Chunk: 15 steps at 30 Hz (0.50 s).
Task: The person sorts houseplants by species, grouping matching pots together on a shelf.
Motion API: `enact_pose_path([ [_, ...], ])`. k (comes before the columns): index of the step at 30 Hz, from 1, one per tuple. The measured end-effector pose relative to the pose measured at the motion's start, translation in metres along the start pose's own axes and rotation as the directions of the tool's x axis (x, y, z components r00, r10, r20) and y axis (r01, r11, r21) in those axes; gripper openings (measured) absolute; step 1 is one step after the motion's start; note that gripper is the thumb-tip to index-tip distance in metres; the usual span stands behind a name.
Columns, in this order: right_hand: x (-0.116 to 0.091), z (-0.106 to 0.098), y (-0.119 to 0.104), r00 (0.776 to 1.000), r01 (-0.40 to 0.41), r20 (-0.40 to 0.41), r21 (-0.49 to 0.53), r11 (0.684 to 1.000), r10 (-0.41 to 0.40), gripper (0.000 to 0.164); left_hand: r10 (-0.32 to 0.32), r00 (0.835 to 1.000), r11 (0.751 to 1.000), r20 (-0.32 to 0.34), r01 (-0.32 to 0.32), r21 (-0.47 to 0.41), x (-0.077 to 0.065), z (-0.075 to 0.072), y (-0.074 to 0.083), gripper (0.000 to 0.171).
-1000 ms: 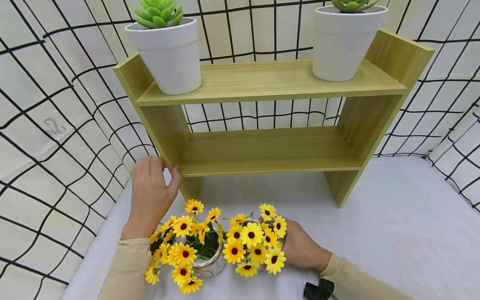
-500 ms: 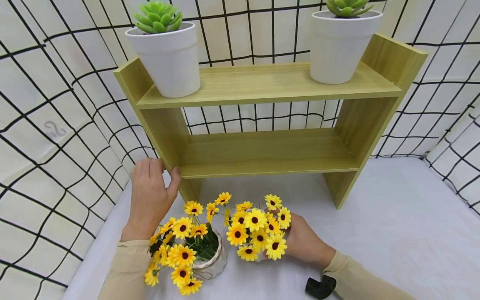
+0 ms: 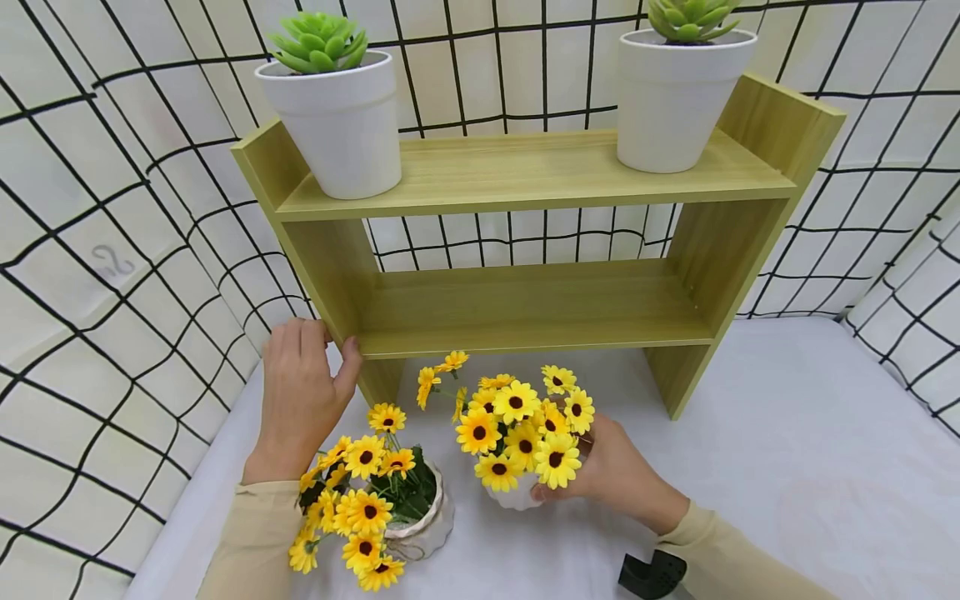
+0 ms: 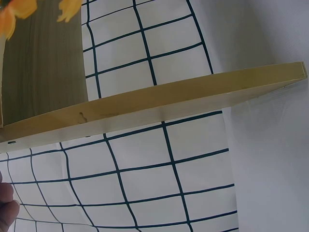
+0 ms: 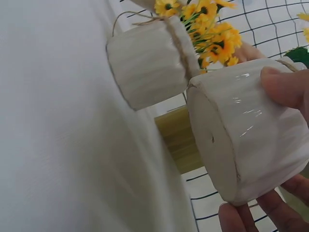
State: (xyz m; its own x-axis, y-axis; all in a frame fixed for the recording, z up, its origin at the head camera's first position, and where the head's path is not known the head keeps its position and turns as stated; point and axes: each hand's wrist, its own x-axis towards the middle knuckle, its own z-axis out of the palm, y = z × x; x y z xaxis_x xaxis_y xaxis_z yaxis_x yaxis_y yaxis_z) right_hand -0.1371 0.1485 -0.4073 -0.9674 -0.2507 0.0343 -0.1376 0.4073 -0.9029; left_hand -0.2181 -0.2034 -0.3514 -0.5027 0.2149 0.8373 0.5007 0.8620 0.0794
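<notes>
My right hand (image 3: pixel 618 471) grips a white flower pot (image 3: pixel 517 493) filled with yellow daisy-like flowers (image 3: pixel 517 437). In the right wrist view this pot (image 5: pixel 256 130) is tilted, its flat underside showing above the white cloth, thumb on one side and fingers on the other. A second flower pot (image 3: pixel 431 521), with twine round its rim, stands on the cloth to its left. My left hand (image 3: pixel 303 383) holds the left side panel of a wooden shelf (image 3: pixel 536 304), thumb at its front edge and fingers along the outer face. Part of that panel (image 4: pixel 159 104) fills the left wrist view.
Two white pots with green succulents, a left one (image 3: pixel 337 125) and a right one (image 3: pixel 678 104), stand on the shelf's top board. Black wire grid (image 3: pixel 157 225) over white sheeting surrounds the back and sides. White cloth (image 3: pixel 810 467) covers the surface below.
My right hand has lifted the flower pot and carried it forward and slightly right, away from the second pot. The left hand stays at the shelf panel.
</notes>
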Motion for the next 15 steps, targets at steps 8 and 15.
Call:
enact_pose_path([
  [8,-0.006,-0.008,-0.02,0.999,-0.036,0.033,0.044,0.998,0.035,0.084,0.0,1.0,1.0,0.028,0.0,0.011,-0.001,-0.002,-0.001,0.024],
  [15,-0.01,-0.017,-0.037,0.993,-0.109,0.057,0.154,0.982,0.102,0.085,-0.009,0.999,1.0,0.042,0.009,0.018,0.0,-0.002,0.0,0.024],
])
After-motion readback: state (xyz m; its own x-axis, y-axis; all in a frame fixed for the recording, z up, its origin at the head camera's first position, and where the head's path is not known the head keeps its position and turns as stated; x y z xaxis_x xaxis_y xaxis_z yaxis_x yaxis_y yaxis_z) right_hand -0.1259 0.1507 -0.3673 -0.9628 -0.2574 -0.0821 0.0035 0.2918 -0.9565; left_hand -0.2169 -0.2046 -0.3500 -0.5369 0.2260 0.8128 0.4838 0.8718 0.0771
